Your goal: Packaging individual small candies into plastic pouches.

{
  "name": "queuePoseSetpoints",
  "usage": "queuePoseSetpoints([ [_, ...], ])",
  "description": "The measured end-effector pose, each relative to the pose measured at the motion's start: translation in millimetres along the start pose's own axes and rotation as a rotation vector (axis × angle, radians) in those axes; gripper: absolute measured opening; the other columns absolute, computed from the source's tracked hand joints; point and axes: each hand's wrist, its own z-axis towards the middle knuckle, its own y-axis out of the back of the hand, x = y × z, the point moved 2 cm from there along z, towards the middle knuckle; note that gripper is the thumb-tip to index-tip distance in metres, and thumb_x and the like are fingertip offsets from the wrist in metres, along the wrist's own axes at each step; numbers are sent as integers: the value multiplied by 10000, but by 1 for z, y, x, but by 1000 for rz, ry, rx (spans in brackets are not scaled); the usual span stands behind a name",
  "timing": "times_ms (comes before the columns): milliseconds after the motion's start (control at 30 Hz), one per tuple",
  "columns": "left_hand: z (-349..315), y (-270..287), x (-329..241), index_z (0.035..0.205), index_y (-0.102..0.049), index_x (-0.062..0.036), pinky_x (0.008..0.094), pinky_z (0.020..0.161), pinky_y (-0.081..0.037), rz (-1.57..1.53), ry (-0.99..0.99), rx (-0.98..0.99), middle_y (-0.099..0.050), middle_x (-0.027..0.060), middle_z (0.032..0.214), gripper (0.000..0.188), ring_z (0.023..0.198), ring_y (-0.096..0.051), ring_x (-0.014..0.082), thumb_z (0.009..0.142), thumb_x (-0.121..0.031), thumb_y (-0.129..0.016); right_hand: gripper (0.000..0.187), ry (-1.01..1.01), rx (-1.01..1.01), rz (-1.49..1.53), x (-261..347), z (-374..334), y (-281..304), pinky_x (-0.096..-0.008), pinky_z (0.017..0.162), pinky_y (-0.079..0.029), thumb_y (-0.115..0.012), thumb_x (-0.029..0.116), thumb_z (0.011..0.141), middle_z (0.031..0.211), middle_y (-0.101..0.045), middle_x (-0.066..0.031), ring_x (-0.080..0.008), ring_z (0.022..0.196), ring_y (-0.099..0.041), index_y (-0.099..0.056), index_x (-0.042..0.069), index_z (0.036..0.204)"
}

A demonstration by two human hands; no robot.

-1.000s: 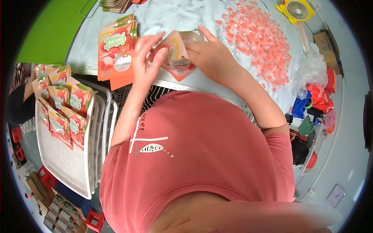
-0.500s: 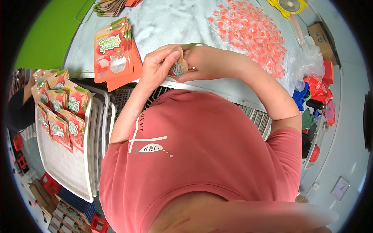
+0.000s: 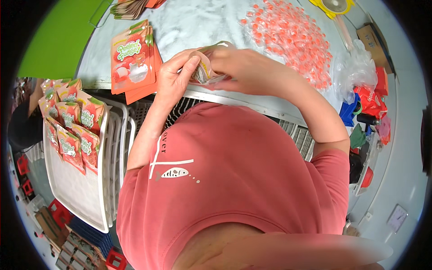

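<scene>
pouch (image 3: 208, 67) gripped by both hands, left hand (image 3: 176, 77) fingers bracing its mouth open, right hand (image 3: 234, 63) fingers pinching inside; stack of flat pouches (image 3: 133, 60) left of pouch.

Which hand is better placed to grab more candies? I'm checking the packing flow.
Probably the right hand: it lies nearer the pile of small orange wrapped candies, while the left hand steadies the open orange plastic pouch.

Pouch (image 3: 208, 67) mouth now open, right hand (image 3: 238, 65) inside
</scene>
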Motion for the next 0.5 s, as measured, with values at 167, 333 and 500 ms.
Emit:
queuePoseSetpoints([
  [167,-4,-11,-6,1083,-705,42,289,855,-522,-13,38,41,-720,124,1075,232,966,-661,172,1012,-145,-587,244,1,178,-23,-5,9,-11,-411,807,-532,-693,158,879,1061,-639,-124,-330,913,-639,-630,48,1087],
  [333,-8,-7,1,1014,-701,45,261,811,-501,-26,-9,-46,-704,74,987,219,902,-634,135,1015,-143,-588,193,-57,395,60,6,8,-7,-397,807,-543,-715,138,855,1056,-652,-116,-304,890,-654,-660,48,1016],
  [500,-10,9,-9,960,-691,39,253,787,-471,-26,85,-96,-675,36,929,243,872,-587,100,1024,-167,-581,227,50,-604,-169,2,-27,9,-353,773,-564,-775,124,802,1047,-645,-102,-273,919,-673,-660,56,985],
])
